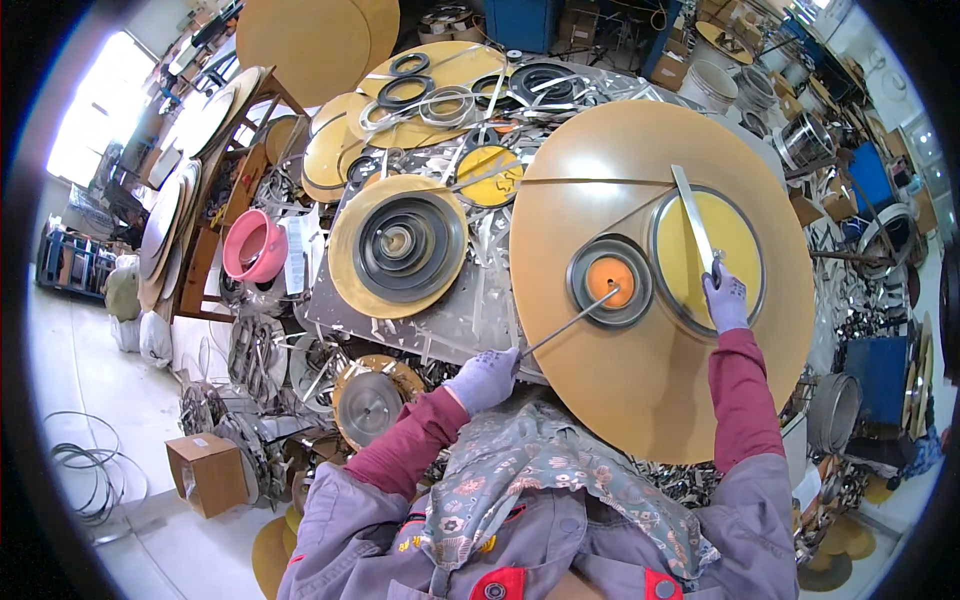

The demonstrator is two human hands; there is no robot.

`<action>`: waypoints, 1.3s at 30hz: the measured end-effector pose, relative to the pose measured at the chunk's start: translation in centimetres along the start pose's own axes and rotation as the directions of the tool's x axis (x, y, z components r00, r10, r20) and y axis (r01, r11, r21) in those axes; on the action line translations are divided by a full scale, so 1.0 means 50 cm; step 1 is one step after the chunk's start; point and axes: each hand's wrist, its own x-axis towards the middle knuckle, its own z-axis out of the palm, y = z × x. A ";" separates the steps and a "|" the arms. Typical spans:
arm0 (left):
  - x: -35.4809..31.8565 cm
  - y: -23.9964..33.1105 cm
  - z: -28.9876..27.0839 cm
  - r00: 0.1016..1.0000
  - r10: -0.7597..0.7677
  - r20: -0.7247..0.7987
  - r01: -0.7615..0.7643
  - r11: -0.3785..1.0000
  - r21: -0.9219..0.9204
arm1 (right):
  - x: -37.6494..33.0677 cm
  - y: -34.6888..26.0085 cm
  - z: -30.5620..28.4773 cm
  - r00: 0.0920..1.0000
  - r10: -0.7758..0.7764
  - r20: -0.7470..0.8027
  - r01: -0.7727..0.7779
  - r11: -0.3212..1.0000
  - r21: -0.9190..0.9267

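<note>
I'm gripping a thin grey metal rod (568, 325), left hand (484, 380); right hand (726, 297) is pinching a flat silver metal strip (692, 213) over a round yellow disc (735, 240).

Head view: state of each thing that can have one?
Left hand: closed around the metal rod
Metal rod: slanted, far end at the orange hub
Right hand: gripping the metal strip
Metal strip: over the yellow disc
Cardboard box: looks closed
Pink basin: uncovered

Workshop interior, glaring window (95, 105) at far left, pale wall (156, 22) beside it, whitish floor (75, 345) at left, wooden rack (240, 190) left of grey counter (425, 332).
</note>
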 end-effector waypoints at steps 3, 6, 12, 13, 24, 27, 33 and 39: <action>-0.003 0.005 -0.007 1.000 -0.008 0.020 0.008 1.000 0.012 | 0.008 -0.004 -0.004 0.995 0.060 0.082 -0.060 0.998 0.006; -0.005 0.016 -0.021 0.997 -0.041 0.065 0.040 0.999 0.027 | 0.006 -0.003 0.000 0.999 0.032 0.038 -0.032 0.999 0.002; -0.003 0.016 -0.023 0.998 -0.012 0.063 0.011 1.000 0.014 | 0.010 0.016 -0.006 0.993 0.066 0.096 -0.069 0.997 0.032; -0.003 0.010 -0.017 0.999 0.003 0.046 -0.004 1.000 0.016 | 0.013 0.012 0.001 0.994 0.067 0.087 -0.067 0.998 0.001; -0.001 0.002 -0.008 0.999 0.029 0.034 -0.031 0.999 0.043 | -0.003 -0.005 -0.022 0.988 0.086 0.125 -0.081 0.996 -0.043; -0.007 0.010 -0.016 0.999 0.025 0.031 -0.027 0.998 0.063 | -0.005 -0.052 -0.045 0.979 0.028 0.200 -0.033 0.999 0.022; -0.011 0.006 -0.004 0.997 0.076 -0.027 -0.075 0.997 0.031 | -0.132 -0.388 -0.072 0.659 -0.626 0.417 0.572 0.777 0.261; -0.014 0.003 -0.003 0.996 0.076 -0.041 -0.074 0.996 0.042 | -0.178 -0.497 -0.018 0.514 -0.668 0.538 0.701 0.689 0.186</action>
